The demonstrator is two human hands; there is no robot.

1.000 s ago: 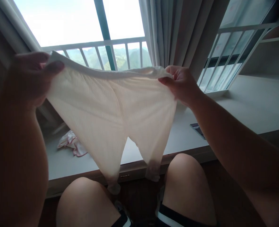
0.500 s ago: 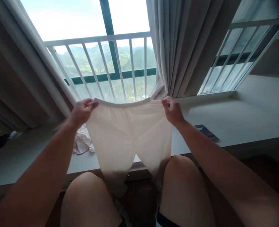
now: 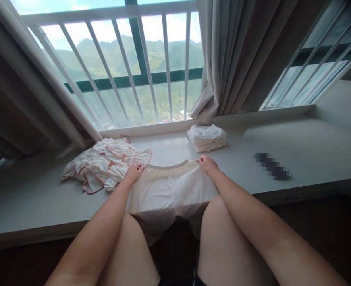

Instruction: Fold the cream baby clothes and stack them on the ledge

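A pair of pale cream pants (image 3: 175, 190) is stretched between my two hands, its elastic waistband facing the window. My left hand (image 3: 134, 174) pinches the left end of the waistband. At the other end, my right hand (image 3: 208, 163) pinches the right corner. The upper part of the pants lies over the ledge, and the legs droop past its front edge between my knees. Close beside my left hand is a rumpled heap of white clothes with pink trim (image 3: 104, 163). Beyond my right hand sits a folded stack of white clothes (image 3: 207, 137).
The pale window ledge (image 3: 241, 159) runs across the view. A dark, pixelated flat object (image 3: 272, 167) lies on its right part. White railings (image 3: 118, 63) stand before the window, with grey curtains (image 3: 238, 51) at both sides. My knees are just below the ledge edge.
Both hands have lowered the pants from in front of the window onto the ledge, coming slightly closer together. The view has tilted down, and the folded stack and whole heap now show.
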